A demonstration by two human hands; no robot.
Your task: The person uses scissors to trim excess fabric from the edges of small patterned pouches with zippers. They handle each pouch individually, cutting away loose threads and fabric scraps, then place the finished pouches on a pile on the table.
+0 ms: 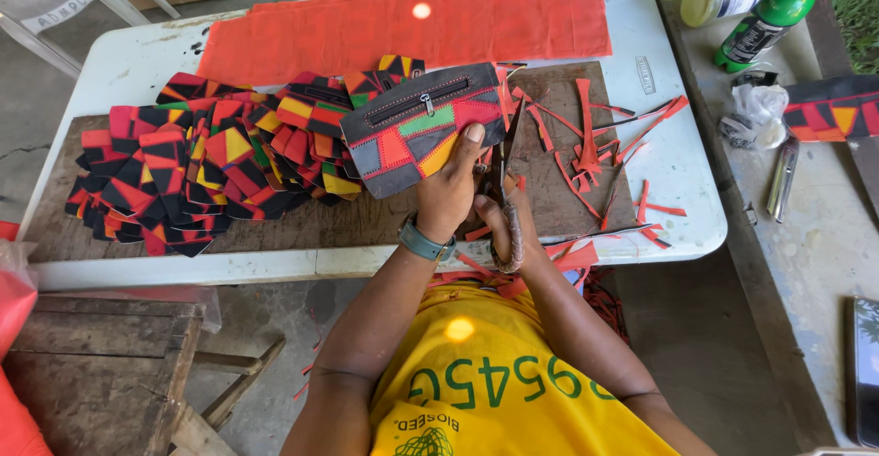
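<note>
left hand [450,184] gripping pouch [423,124] | right hand [502,222] seemingly closed on scissors [509,168]

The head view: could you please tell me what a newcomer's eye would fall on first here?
First, the patchwork pouch with a zip, held up at the centre by the left hand, while the right hand works scissors along its right edge. Next, the big pile of patchwork pieces spread over the table's left side. Behind them, a long orange cloth lies along the far edge, with trimmed strips scattered to the right.
</note>
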